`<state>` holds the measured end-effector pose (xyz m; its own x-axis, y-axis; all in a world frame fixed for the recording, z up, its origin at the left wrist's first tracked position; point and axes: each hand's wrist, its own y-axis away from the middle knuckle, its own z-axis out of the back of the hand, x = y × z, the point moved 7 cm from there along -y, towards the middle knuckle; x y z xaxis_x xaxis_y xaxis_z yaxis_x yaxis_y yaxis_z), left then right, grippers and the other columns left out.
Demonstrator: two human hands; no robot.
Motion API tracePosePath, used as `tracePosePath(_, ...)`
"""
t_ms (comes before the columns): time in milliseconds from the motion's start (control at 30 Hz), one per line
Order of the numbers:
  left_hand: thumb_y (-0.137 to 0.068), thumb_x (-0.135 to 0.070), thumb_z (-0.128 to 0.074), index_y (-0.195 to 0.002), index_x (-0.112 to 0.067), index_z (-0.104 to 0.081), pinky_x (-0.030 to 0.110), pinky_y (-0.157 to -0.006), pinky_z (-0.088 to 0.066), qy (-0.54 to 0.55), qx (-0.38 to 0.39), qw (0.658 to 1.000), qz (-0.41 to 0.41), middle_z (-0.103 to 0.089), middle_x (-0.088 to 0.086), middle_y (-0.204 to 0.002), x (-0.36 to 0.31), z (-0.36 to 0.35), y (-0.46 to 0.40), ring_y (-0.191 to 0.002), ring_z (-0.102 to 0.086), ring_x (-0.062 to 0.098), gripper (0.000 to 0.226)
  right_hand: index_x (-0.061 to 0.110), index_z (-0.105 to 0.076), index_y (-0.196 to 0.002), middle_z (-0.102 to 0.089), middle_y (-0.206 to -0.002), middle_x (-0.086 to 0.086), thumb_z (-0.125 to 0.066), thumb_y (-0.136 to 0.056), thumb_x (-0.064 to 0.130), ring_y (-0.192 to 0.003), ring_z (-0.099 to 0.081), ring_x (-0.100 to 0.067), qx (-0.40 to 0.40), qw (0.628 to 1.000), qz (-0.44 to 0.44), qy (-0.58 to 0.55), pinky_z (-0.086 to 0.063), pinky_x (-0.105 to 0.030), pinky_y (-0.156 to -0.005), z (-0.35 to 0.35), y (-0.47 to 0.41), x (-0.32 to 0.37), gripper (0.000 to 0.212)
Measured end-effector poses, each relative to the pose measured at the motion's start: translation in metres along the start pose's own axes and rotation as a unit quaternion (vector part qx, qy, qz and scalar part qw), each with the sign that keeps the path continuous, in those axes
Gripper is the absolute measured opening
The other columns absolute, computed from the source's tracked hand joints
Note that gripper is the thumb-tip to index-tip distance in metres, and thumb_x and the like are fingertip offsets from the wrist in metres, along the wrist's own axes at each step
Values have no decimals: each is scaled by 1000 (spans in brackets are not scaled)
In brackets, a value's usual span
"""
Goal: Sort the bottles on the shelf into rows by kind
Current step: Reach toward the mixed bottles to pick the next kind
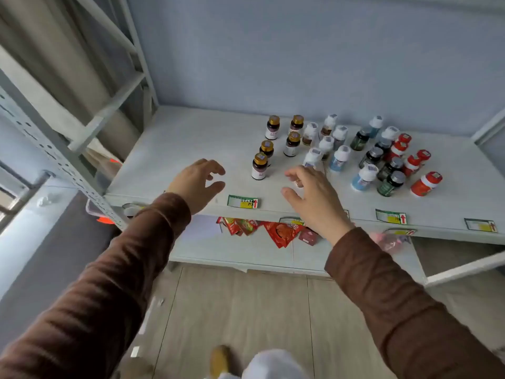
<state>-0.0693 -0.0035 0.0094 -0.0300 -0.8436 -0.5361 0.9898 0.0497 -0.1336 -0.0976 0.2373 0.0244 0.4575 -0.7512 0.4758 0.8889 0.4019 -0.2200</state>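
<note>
Both hands are held out over the near edge of the shelf (175, 149), and nothing is gripped by either. The left hand (195, 183) is spread with its fingers loosely curved and thumb apart, as if shaped for a grasp. The right hand (310, 192) is likewise spread and empty, its fingertips just beside the nearest white-capped bottle (313, 157).

Between the two hands, slightly farther back, the nearest gold-capped bottle (259, 166) is found upright, its long axis vertical. It lies to the right of the left hand and to the left of the right hand, roughly equally near to both; the left hand's curved fingers are turned toward it.

Behind it the other gold-capped bottles (293, 143) are set in two loose lines running toward the far wall. To their right the white-capped bottles (326, 132) are clustered, then the dark green bottles with grey caps (390, 183), and the red bottles (425, 184) at the far right. All are seen upright or nearly so.

The kinds appear largely grouped already, though the rows are judged uneven. A price tag (242, 201) is fixed to the shelf's front edge, between the hands, and red packets (278, 232) are seen on the lower shelf.
</note>
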Motion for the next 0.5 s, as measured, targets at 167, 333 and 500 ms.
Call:
tracePosePath(167, -90, -24, -62, -113, -20, -62, 34, -87, -50, 8, 31, 999, 19, -61, -1, -113, 35, -24, -28, -98, -60, 16, 23, 22, -51, -125, -57, -118, 4, -57, -95, 30, -106, -51, -17, 22, 999, -42, -2, -44, -37, -93, -33, -30, -16, 32)
tracePosePath(333, -90, -26, -62, -115, -20, -61, 33, -87, -49, -6, 62, 998, 26, -60, -2, -114, 62, -42, -64, -100, -59, 15, 26, 18, -52, -125, -58, -117, 0, -59, -94, 25, -106, -52, -20, 35, 998, -55, -3, -45, -36, -90, -63, -74, -36, 33)
tracePosePath(500, -89, -24, -64, -114, -19, -61, 35, -86, -50, -18, 57, 997, 43, -60, -1, -114, 92, -39, -93, -99, -60, 16, 26, 17, -56, -123, -61, -116, -2, -59, -94, 24, -105, -54, -22, 57, 997, -50, -25, -46, -39, -90, -98, -111, -45, 31)
